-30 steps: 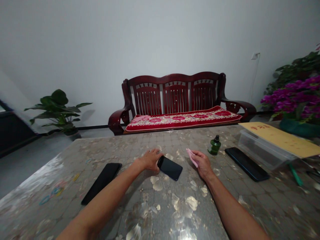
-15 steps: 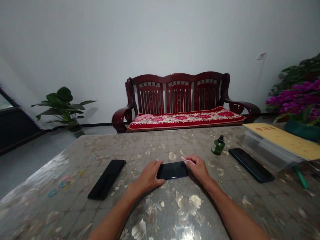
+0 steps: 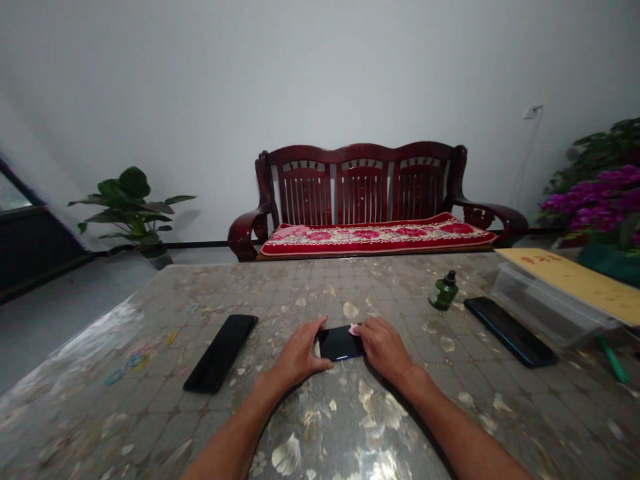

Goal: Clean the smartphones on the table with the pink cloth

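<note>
A dark smartphone (image 3: 339, 345) lies flat on the table in front of me, screen up. My left hand (image 3: 301, 351) grips its left end, thumb on the near edge and fingers on the far edge. In my right hand (image 3: 384, 345) a small pale pink cloth (image 3: 353, 329) is pinched, pressed on the right part of the screen. That hand covers the phone's right end. Off to the left lies a second black phone (image 3: 221, 353), and a third dark phone (image 3: 510, 331) lies to the right.
A green bottle (image 3: 444, 291) stands near the right phone. Beside it sits a clear plastic box (image 3: 550, 307) with a yellow booklet (image 3: 575, 277) on top. Colored rings (image 3: 114, 377) lie at the left. A wooden bench (image 3: 360, 187) stands beyond the table (image 3: 280, 287).
My right hand has moved the cloth from the phone's right edge leftward onto the screen. My left hand still holds the left end. The view has shifted slightly.
</note>
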Motion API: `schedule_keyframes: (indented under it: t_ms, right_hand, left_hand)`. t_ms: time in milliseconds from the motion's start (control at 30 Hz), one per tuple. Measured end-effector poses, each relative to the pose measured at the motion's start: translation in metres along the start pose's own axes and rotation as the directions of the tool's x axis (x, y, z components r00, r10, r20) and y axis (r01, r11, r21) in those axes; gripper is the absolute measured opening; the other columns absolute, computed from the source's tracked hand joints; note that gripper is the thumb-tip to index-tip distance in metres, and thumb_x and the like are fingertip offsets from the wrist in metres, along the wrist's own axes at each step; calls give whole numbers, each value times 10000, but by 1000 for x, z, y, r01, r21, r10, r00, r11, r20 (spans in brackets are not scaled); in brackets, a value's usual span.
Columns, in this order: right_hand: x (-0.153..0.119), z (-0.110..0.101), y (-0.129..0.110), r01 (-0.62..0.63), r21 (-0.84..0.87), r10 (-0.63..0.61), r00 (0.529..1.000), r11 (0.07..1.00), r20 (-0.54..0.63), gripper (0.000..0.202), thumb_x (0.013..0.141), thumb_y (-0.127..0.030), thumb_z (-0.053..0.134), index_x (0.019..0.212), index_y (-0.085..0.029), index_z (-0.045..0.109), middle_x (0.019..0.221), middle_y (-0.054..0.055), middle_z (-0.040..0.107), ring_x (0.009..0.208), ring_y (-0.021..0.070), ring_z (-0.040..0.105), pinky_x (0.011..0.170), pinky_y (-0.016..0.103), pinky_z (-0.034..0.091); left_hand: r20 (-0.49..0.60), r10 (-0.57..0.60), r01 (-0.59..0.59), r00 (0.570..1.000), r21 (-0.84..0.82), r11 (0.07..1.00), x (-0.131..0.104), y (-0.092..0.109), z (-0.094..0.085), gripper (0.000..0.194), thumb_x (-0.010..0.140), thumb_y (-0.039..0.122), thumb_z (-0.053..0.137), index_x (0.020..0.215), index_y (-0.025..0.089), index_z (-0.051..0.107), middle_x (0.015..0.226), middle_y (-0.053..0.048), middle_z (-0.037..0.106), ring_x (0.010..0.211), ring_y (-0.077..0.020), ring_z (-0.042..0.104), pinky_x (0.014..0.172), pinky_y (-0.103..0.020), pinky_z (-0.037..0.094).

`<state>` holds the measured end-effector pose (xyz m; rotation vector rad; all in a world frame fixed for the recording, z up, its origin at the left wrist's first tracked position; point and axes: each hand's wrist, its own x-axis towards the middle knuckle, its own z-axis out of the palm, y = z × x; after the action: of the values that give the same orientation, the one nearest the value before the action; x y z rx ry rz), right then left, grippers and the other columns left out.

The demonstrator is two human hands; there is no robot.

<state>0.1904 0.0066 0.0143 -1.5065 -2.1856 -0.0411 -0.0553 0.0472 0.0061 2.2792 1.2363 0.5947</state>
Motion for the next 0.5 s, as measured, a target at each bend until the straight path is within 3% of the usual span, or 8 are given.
schedule_keyframes:
  t_ms: [100, 300, 500]
  right_hand:
    - [4, 0, -2, 48, -27, -48, 999, 998, 9, 285, 972, -142, 499, 1039, -255, 752, 903, 56, 690, 889, 211, 587, 813, 315, 426]
    - [11, -1, 4, -81, -123, 82, 997, 989, 1, 293, 931, -93, 522, 1019, -238, 761, 925, 75, 700, 910, 221, 577, 821, 320, 409]
    - [12, 9, -14, 106, 10, -107, 994, 994, 24, 280, 972, -140, 526, 1119, -258, 733, 976, 47, 720, 936, 214, 587, 843, 316, 410]
  left_hand:
    - [-10, -4, 4, 1000, -22, 1000, -1, 2, 0, 959, 624, 312, 871, 1474, 222, 436, 1287, -108, 629, 1196, -321, 572, 1059, -463, 432]
    - [-18, -24, 23, 1000, -39, 999, -1, 5, 0, 978, 621, 267, 867, 1484, 218, 411, 1266, -100, 642, 1183, -305, 579, 1051, -447, 435]
    - [-22, -23, 22, 999, -37, 999, -1, 7, 0, 997, 604, 251, 875, 1482, 187, 407, 1254, -112, 644, 1166, -300, 588, 1048, -444, 442]
